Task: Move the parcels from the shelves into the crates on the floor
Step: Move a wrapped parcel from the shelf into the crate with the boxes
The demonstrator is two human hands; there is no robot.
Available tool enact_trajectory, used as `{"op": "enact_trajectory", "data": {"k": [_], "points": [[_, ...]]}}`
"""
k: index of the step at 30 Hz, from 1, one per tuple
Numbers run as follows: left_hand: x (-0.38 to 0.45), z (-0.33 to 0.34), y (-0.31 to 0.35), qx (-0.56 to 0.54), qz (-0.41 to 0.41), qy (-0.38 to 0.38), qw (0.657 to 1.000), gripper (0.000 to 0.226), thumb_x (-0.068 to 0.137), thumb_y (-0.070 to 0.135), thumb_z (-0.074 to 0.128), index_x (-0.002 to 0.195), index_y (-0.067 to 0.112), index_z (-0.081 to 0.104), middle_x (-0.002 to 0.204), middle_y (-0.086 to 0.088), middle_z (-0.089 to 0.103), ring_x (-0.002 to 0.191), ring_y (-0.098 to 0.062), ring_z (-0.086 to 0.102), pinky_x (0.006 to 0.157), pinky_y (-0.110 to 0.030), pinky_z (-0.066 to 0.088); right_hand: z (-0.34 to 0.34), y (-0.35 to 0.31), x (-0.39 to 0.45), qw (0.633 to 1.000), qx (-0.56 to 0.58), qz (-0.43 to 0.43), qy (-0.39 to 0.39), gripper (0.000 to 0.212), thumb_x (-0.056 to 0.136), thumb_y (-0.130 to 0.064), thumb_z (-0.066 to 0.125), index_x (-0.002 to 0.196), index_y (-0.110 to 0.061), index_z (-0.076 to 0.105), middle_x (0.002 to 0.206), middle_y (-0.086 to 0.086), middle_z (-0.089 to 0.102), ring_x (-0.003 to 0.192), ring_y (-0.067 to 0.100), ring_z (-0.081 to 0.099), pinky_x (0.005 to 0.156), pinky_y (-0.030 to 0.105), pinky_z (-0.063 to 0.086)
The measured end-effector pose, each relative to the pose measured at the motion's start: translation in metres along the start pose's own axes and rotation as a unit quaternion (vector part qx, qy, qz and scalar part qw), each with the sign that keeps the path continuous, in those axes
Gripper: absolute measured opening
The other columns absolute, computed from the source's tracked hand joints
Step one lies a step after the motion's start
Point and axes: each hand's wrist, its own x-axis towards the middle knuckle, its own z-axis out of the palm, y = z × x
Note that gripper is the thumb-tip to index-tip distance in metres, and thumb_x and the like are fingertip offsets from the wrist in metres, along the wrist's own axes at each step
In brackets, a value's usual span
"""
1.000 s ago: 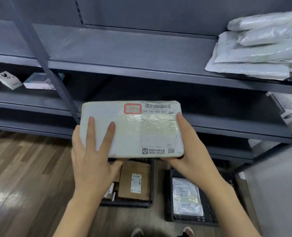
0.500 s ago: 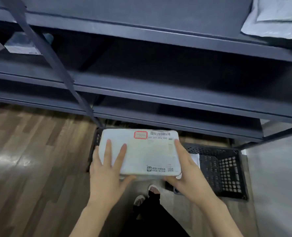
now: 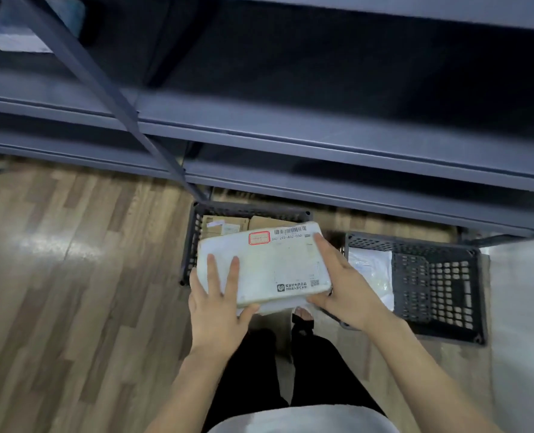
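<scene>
Head view: both hands hold 1 flat white rectangular parcel (image 3: pixel 269 264) wrapped in clear tape, with a barcode strip and a red-outlined box on its label. The parcel is in the air above the floor, over the near edge of the left black perforated plastic crate (image 3: pixel 194 232), tilted slightly.

Left hand (image 3: pixel 217 307): forearm comes up from the bottom, palm against the parcel's left end, 2 fingers laid straight and spread on its top face, thumb hooked under the near edge. So it grips the left corner.

Right hand (image 3: pixel 342 287): forearm enters from the lower right, fingers straight along the parcel's right edge, thumb tucked under the near right corner, clamping that side.

Left crate holds brown cardboard boxes (image 3: pixel 228 225). The right black perforated crate (image 3: pixel 431 282) sits beside it, holding a white poly bag (image 3: pixel 370 270). Grey metal shelves (image 3: pixel 322 145) run above both. Wood-plank floor (image 3: pixel 72 276) at left.
</scene>
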Motion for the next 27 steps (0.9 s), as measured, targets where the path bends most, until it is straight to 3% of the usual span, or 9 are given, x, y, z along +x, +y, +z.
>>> {"op": "enact_trajectory", "data": {"k": [4, 9, 12, 15, 21, 25, 27], "points": [[0.001, 0.017, -0.043, -0.009, -0.012, -0.007, 1.0, 0.1, 0.067, 0.049, 0.077, 0.146, 0.023, 0.023, 0.149, -0.02, 0.019, 0.117, -0.058, 0.037, 0.079, -0.061, 0.047, 0.037, -0.013, 0.029, 0.999, 0.0, 0.015, -0.028, 0.111, 0.076, -0.017, 0.073, 0.149, -0.036, -0.009, 0.157, -0.012, 0.006, 0.137, 0.009, 0.029, 0.101, 0.013, 0.028], [0.007, 0.047, -0.118, -0.003, -0.028, -0.047, 0.999, 0.103, 0.062, 0.046, 0.081, 0.145, 0.021, 0.025, 0.148, -0.023, 0.022, 0.114, -0.058, 0.037, 0.081, -0.064, 0.045, 0.114, -0.032, 0.068, 0.998, -0.007, 0.043, -0.045, 0.112, 0.079, -0.025, 0.07, 0.141, -0.048, -0.02, 0.157, -0.018, -0.001, 0.135, 0.016, 0.038, 0.102, 0.027, 0.04], [0.021, 0.062, -0.172, 0.019, 0.01, -0.046, 0.999, 0.104, 0.062, 0.045, 0.081, 0.145, 0.018, 0.026, 0.148, -0.027, 0.024, 0.114, -0.059, 0.037, 0.083, -0.066, 0.044, 0.162, -0.047, 0.088, 0.997, 0.037, 0.058, -0.026, 0.105, 0.081, -0.028, 0.069, 0.14, -0.047, -0.015, 0.151, -0.029, -0.002, 0.139, 0.01, 0.028, 0.099, 0.013, 0.031], [0.05, 0.081, -0.22, 0.039, 0.047, -0.049, 0.997, 0.099, 0.061, 0.045, 0.081, 0.143, 0.016, 0.034, 0.147, -0.026, 0.026, 0.113, -0.06, 0.04, 0.085, -0.066, 0.043, 0.209, -0.052, 0.117, 0.994, 0.062, 0.088, 0.009, 0.102, 0.082, -0.025, 0.071, 0.137, -0.046, -0.012, 0.149, -0.028, 0.005, 0.135, 0.013, 0.035, 0.081, 0.004, 0.025], [0.12, 0.138, -0.265, 0.042, 0.106, -0.026, 0.993, 0.095, 0.066, 0.041, 0.08, 0.144, 0.02, 0.031, 0.15, -0.022, 0.02, 0.118, -0.061, 0.035, 0.096, -0.067, 0.032, 0.27, -0.022, 0.179, 0.988, 0.076, 0.113, 0.074, 0.105, 0.083, -0.024, 0.07, 0.138, -0.048, -0.016, 0.156, -0.009, 0.017, 0.133, 0.015, 0.037, 0.089, 0.014, 0.033], [0.139, 0.182, -0.259, 0.012, 0.073, -0.066, 0.995, 0.098, 0.065, 0.04, 0.082, 0.143, 0.027, 0.025, 0.152, -0.019, 0.022, 0.125, -0.059, 0.031, 0.1, -0.063, 0.031, 0.29, 0.017, 0.203, 0.986, 0.061, 0.139, 0.067, 0.107, 0.083, -0.019, 0.07, 0.145, -0.042, -0.015, 0.156, -0.008, 0.018, 0.125, 0.016, 0.047, 0.085, 0.019, 0.042], [0.14, 0.201, -0.252, -0.015, 0.054, -0.094, 0.994, 0.094, 0.071, 0.039, 0.078, 0.145, 0.03, 0.021, 0.155, -0.016, 0.013, 0.132, -0.054, 0.021, 0.105, -0.059, 0.027, 0.299, 0.037, 0.209, 0.986, 0.058, 0.142, 0.07, 0.108, 0.084, -0.017, 0.069, 0.144, -0.044, -0.016, 0.156, -0.008, 0.017, 0.128, 0.018, 0.045, 0.091, 0.025, 0.044]]}}
